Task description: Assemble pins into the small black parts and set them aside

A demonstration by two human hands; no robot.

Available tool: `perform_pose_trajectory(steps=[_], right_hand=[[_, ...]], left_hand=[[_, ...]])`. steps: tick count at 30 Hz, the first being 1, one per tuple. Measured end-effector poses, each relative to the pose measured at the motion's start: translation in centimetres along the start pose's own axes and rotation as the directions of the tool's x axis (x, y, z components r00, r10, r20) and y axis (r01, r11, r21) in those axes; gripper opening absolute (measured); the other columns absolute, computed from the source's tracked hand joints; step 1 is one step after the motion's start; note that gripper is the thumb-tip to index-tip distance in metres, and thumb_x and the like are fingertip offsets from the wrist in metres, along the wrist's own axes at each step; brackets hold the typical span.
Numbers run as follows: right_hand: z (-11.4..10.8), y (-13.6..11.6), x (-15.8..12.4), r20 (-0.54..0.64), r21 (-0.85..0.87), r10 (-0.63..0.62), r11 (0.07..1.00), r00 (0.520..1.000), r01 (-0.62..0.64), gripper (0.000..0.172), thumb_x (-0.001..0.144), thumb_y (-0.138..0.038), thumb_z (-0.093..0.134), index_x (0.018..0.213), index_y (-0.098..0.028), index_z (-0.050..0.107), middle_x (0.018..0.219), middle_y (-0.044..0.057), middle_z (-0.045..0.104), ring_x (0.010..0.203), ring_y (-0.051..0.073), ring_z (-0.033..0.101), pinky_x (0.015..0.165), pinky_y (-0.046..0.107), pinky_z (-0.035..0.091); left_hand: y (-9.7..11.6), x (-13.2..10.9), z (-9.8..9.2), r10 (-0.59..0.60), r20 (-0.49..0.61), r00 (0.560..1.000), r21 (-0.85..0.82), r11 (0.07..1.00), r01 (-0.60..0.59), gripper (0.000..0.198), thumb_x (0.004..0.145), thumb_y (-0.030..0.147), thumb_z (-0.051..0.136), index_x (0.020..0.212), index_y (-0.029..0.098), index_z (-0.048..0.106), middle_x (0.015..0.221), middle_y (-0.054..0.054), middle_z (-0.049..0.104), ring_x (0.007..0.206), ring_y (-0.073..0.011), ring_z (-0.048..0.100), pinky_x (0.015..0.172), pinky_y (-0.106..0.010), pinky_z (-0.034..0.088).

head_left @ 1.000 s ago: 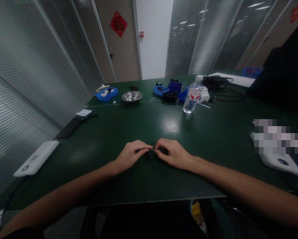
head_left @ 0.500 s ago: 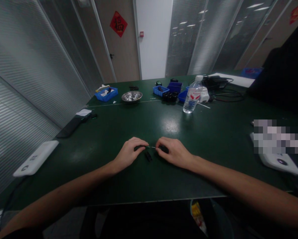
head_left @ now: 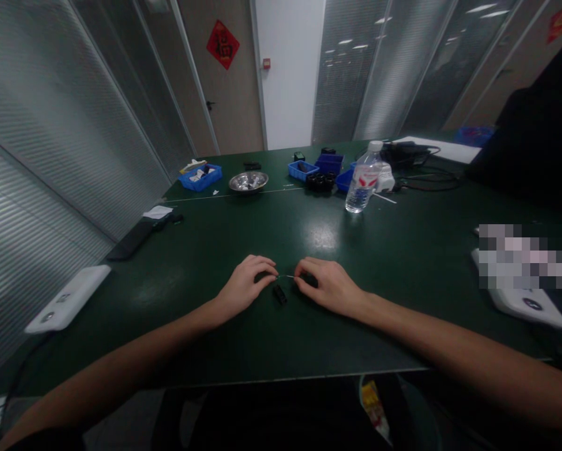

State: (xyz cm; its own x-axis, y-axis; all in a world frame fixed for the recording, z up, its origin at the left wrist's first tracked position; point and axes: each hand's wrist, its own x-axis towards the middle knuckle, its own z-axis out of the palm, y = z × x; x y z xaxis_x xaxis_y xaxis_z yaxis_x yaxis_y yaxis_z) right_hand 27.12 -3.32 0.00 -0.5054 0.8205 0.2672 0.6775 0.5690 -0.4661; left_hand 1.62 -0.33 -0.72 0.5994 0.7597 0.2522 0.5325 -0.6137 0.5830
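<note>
My left hand (head_left: 250,280) is closed in a pinch, thumb against forefinger, on a small green piece (head_left: 278,276) too small to identify. Facing it, my right hand (head_left: 325,282) pinches a thin, pale, silvery strip (head_left: 289,276) that points left towards the green piece. I cannot tell whether the two pieces are joined. Just below the fingertips a small black rectangular part (head_left: 280,294) lies on the green table (head_left: 224,241), touched by neither hand.
Farther back stand a metal bowl (head_left: 248,183), blue trays (head_left: 201,178) and a water bottle (head_left: 364,178). White devices lie at the left (head_left: 69,299) and right (head_left: 520,300). A dark flat object (head_left: 133,240) lies left; cables (head_left: 431,178) run at the back right.
My left hand has shifted slightly left and up, its fingertips a little farther from my right hand's. My right hand has barely moved. The black part lies where it was.
</note>
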Motion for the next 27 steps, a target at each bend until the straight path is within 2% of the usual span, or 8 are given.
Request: perform_pose_trajectory(steps=[8,14,17,19,22,27], right_hand=[[0.0,0.1,0.0,0.006,0.005,0.001,1.000,1.000,-0.001,0.009,0.096,-0.025,0.058,0.101,-0.021,0.064,0.093,0.003,0.066,0.076,0.015,0.059,0.069,0.027,0.041],[-0.2,-0.1,0.1,0.019,0.014,0.007,1.000,1.000,-0.007,0.009,0.096,-0.025,0.058,0.100,-0.020,0.064,0.093,0.003,0.066,0.074,0.014,0.058,0.067,0.026,0.040],[-0.2,-0.1,0.1,0.020,0.010,0.007,1.000,1.000,-0.007,0.009,0.096,-0.026,0.058,0.100,-0.020,0.064,0.092,0.002,0.065,0.075,0.015,0.058,0.067,0.026,0.040],[-0.2,-0.1,0.1,0.015,0.008,0.007,1.000,1.000,-0.007,0.009,0.096,-0.026,0.059,0.100,-0.021,0.064,0.092,0.002,0.065,0.075,0.015,0.058,0.067,0.027,0.040],[-0.2,-0.1,0.1,0.013,0.008,0.007,1.000,1.000,-0.007,0.009,0.095,-0.025,0.059,0.100,-0.021,0.064,0.093,0.003,0.066,0.076,0.015,0.058,0.068,0.027,0.041],[-0.4,-0.2,0.0,0.021,0.010,0.004,1.000,1.000,-0.004,0.010,0.096,-0.025,0.058,0.102,-0.020,0.064,0.094,0.003,0.066,0.076,0.015,0.058,0.068,0.027,0.041]], left_hand=[[0.0,0.1,-0.3,-0.018,-0.010,1.000,-0.095,0.995,0.017,0.009,0.094,0.020,0.064,0.097,0.022,0.072,0.118,-0.005,0.068,0.113,-0.0233,0.060,0.099,-0.041,0.047],[-0.5,-0.3,-0.5,-0.061,-0.033,0.998,-0.149,0.987,0.055,0.034,0.086,0.000,0.047,0.102,0.020,0.068,0.121,-0.006,0.066,0.113,-0.0221,0.060,0.091,-0.036,0.051],[0.4,-0.7,-0.7,0.015,-0.031,0.999,-0.104,0.994,-0.018,0.032,0.089,0.003,0.047,0.108,0.020,0.067,0.117,-0.008,0.065,0.112,-0.0228,0.058,0.093,-0.037,0.050],[1.4,-1.0,-0.9,0.119,0.031,0.992,-0.053,0.992,-0.117,0.026,0.094,0.012,0.052,0.113,0.021,0.067,0.117,-0.009,0.063,0.113,-0.0242,0.056,0.098,-0.040,0.048],[2.1,-1.1,-1.3,0.236,0.155,0.959,0.003,0.971,-0.239,0.022,0.096,0.026,0.061,0.116,0.022,0.068,0.118,-0.010,0.062,0.114,-0.0260,0.055,0.101,-0.043,0.046],[-0.1,-0.6,-2.9,0.284,0.228,0.931,-0.015,0.957,-0.288,0.021,0.097,0.026,0.061,0.116,0.022,0.069,0.118,-0.010,0.062,0.114,-0.0248,0.055,0.101,-0.041,0.046]])
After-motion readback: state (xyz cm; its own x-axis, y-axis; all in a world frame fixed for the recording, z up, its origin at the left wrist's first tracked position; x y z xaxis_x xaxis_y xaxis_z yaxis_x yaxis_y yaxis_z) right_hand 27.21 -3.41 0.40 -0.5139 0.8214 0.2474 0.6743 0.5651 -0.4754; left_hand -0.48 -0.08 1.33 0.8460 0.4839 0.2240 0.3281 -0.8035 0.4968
